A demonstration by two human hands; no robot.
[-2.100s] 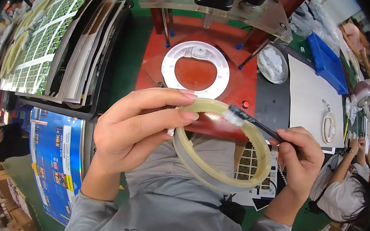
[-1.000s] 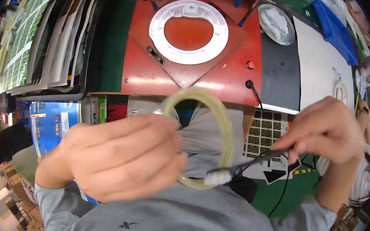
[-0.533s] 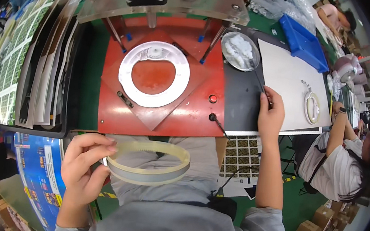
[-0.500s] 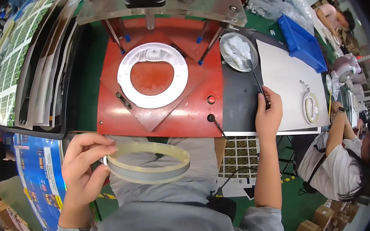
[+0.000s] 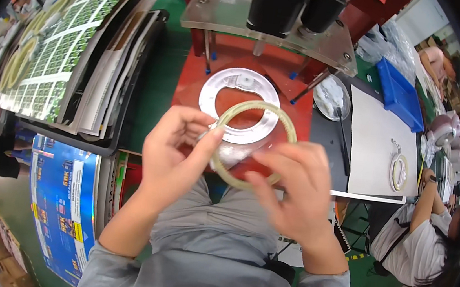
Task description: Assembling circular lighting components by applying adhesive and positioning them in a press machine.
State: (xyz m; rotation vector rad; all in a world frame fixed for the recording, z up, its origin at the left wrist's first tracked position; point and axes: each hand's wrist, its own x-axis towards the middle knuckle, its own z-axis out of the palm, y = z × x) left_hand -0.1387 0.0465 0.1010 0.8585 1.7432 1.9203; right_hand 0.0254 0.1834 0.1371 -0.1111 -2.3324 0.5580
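Your left hand (image 5: pixel 171 151) clamps the ring (image 5: pixel 258 106) at its left edge, so hold that steady and touch lightly with your right hand (image 5: pixel 299 194), blurred opposite, grip unclear.

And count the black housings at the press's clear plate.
2: the left black housing near the middle of the clear plate, the right black housing beside it; others may be hidden.
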